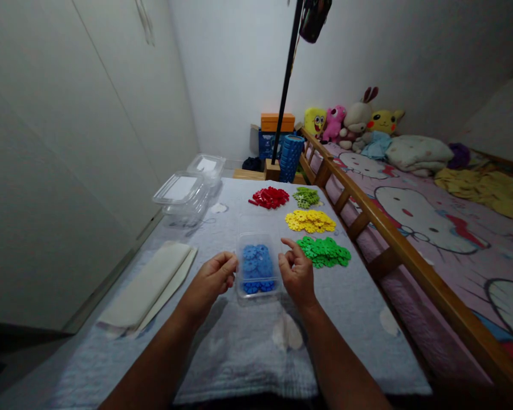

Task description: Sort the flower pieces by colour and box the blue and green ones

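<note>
A clear plastic box [244, 253] stands on the cloth-covered table in front of me, filled with blue plastic discs [256, 267]. My left hand [211, 279] is at the box's left side, fingers curled with the tips against its wall. My right hand [297, 270] is at its right side, fingers bent, thumb and forefinger near the rim. Neither hand visibly holds a loose piece. To the right lies a pile of green discs [324, 251], beyond it yellow discs [310, 221], light green discs [306, 197] and red discs [269, 197].
Two clear lidded boxes [183, 193] stand at the table's far left, and a folded beige cloth [149, 287] lies at the left. A wooden bed rail [380, 250] runs along the right edge. A black pole [285, 85] rises behind the table.
</note>
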`<state>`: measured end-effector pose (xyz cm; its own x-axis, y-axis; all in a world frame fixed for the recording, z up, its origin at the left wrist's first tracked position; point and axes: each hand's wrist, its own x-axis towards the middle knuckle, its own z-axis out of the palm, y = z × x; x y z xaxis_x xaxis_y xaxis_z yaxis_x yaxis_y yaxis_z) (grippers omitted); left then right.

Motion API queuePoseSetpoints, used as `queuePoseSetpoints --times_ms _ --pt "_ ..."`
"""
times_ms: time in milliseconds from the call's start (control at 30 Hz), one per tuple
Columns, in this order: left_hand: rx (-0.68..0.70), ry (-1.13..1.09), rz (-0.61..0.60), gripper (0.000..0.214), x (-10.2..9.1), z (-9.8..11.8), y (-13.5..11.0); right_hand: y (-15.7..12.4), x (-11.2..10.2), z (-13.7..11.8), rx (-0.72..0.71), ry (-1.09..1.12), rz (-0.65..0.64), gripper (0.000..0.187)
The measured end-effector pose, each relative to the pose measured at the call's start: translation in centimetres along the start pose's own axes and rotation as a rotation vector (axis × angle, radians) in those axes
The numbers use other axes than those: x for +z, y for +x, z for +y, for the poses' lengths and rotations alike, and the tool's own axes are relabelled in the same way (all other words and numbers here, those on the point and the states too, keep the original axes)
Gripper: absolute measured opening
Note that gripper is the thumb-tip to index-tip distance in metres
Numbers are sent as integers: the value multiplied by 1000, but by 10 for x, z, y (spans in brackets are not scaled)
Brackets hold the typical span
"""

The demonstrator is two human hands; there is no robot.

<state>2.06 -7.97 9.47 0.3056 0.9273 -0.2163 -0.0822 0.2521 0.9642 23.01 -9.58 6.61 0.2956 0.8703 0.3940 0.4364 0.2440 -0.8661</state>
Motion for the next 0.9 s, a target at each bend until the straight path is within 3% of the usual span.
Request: queuePoseSetpoints --times_ms 267,467,700,900 --pt "151 699 97 43 -1 -8 2 1 -4 9 -1 -137 -129 38" --pt "84 908 21 45 -5 -13 1 3 -9 12 5 -252 -247 41" --pt "49 735 -81 50 -19 -13 11 5 -14 11 17 -294 -347 50" --pt "-84 482 -211 51 -20 -15 14 7 -17 10 96 -197 -400 63"
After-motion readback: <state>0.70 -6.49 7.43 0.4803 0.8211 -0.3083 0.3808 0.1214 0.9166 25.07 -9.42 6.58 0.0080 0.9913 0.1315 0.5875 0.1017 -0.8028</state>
